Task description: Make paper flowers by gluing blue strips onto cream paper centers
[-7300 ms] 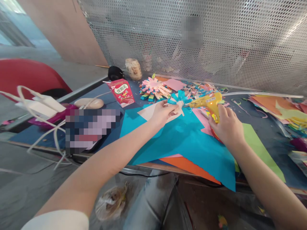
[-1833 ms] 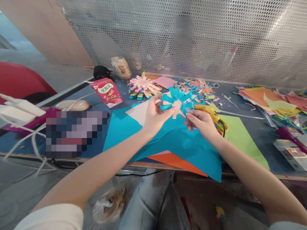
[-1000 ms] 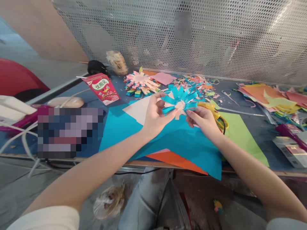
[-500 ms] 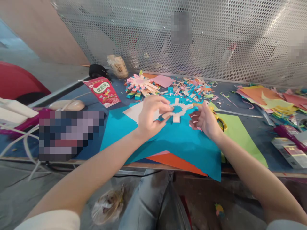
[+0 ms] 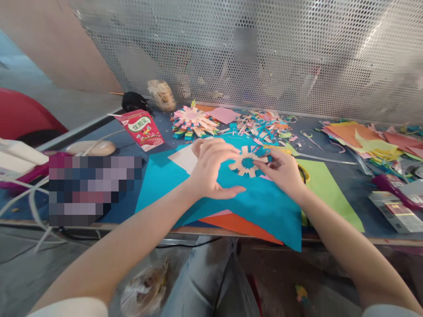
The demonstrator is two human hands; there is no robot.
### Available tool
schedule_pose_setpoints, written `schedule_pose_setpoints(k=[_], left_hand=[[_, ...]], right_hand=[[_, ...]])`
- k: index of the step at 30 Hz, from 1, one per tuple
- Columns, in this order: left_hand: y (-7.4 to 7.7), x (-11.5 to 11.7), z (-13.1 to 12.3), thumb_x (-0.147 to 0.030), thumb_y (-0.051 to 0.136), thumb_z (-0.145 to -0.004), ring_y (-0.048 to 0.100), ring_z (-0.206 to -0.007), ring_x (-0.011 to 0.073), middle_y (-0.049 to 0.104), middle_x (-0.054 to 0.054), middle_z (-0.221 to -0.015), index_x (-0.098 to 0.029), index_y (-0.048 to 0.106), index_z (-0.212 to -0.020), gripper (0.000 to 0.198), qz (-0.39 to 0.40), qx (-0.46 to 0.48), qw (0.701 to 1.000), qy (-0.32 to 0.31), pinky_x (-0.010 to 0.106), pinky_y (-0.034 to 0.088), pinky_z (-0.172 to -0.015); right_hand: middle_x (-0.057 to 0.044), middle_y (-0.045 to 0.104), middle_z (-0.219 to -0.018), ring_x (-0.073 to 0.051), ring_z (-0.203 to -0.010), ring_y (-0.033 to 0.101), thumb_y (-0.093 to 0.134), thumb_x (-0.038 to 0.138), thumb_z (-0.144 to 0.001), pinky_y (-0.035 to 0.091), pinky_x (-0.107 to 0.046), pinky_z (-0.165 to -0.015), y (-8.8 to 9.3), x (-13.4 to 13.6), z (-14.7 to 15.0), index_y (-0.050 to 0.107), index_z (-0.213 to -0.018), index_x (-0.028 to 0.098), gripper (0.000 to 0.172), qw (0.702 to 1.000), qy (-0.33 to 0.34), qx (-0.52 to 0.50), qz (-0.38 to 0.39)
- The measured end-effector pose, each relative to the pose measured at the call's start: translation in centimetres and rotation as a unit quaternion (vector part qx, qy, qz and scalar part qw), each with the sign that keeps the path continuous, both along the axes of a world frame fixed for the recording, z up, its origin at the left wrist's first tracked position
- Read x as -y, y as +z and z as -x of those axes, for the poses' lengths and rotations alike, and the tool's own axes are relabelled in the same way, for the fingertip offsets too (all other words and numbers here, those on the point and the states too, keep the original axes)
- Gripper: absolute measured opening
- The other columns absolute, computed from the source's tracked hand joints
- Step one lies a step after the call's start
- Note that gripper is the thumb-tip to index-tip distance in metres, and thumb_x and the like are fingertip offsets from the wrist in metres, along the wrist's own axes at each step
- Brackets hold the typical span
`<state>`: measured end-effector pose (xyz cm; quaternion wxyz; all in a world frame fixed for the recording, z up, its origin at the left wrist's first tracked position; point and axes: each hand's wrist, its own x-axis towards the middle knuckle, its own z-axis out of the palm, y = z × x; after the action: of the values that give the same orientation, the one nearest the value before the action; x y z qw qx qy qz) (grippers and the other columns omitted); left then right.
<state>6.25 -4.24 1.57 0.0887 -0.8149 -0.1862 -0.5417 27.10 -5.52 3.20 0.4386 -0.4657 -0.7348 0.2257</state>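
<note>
A pale paper ring with square tabs around its rim (image 5: pixel 240 167) is pinched at its right side by my right hand (image 5: pixel 282 169). My left hand (image 5: pixel 211 169) is just left of the ring, thumb and fingers spread apart, with nothing between them. Beneath both hands lies a large blue paper sheet (image 5: pixel 261 211). A pale sheet (image 5: pixel 182 157) shows partly behind my left hand. Orange paper (image 5: pixel 246 227) sticks out under the blue sheet's front edge, and green paper (image 5: pixel 333 189) lies to the right. Yellow-handled scissors (image 5: pixel 304 172) are partly hidden by my right hand.
Behind the blue sheet are a stack of fringed paper pieces (image 5: pixel 194 119) and a heap of scraps (image 5: pixel 264 125). A red carton (image 5: pixel 142 129) stands at the left. Coloured sheets (image 5: pixel 357 136) and a box (image 5: pixel 398 213) are at the right. Perforated metal (image 5: pixel 205 48) borders the back.
My left hand has let go of the paper ring and opened. My right hand has moved in and taken the ring's right side. The ring has shifted slightly toward me and turned.
</note>
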Motion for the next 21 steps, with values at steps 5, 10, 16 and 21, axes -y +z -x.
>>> schedule_pose_setpoints(k=[5,10,16,21], left_hand=[[0.9,0.7,-0.6,-0.032,0.065,-0.074,0.057,-0.096,0.0232,0.064,0.005,-0.097,-0.025,0.055,-0.100,0.028,0.114,0.081,0.988,0.063,0.041,0.040,-0.089],[1.2,0.8,-0.9,-0.032,0.062,-0.078,0.059,-0.093,0.0213,0.067,0.004,-0.092,-0.023,0.063,-0.087,0.013,0.197,0.093,0.975,0.050,0.038,0.043,-0.088],[1.7,0.7,-0.7,-0.026,0.057,-0.083,0.061,-0.092,0.0176,0.069,0.004,-0.092,-0.021,0.067,-0.088,0.012,0.212,0.064,0.975,0.012,0.033,0.046,-0.086],[1.8,0.6,-0.6,-0.026,0.056,-0.084,0.061,-0.089,0.0170,0.069,0.005,-0.088,-0.019,0.066,-0.084,0.012,0.255,0.066,0.965,-0.012,0.032,0.047,-0.085]], right_hand=[[-0.001,0.058,-0.070,-0.012,-0.059,0.050,0.061,0.039,-0.080,0.038,-0.025,-0.054,0.0,0.3,-0.1,0.059,-0.074,0.021,0.020,0.993,0.012,0.082,-0.089],[-0.001,0.057,-0.067,-0.012,-0.059,0.051,0.059,0.037,-0.083,0.039,-0.025,-0.056,0.0,0.5,-0.1,0.060,-0.073,0.021,0.019,0.984,0.039,0.118,-0.129],[0.001,0.058,-0.063,-0.009,-0.052,0.046,0.061,0.036,-0.081,0.037,-0.023,-0.051,0.1,0.5,0.0,0.062,-0.072,0.021,0.018,0.979,0.049,0.131,-0.151],[0.002,0.059,-0.064,-0.007,-0.049,0.043,0.063,0.031,-0.081,0.036,-0.021,-0.049,-0.1,0.3,0.0,0.061,-0.073,0.019,0.014,0.974,0.060,0.126,-0.178]])
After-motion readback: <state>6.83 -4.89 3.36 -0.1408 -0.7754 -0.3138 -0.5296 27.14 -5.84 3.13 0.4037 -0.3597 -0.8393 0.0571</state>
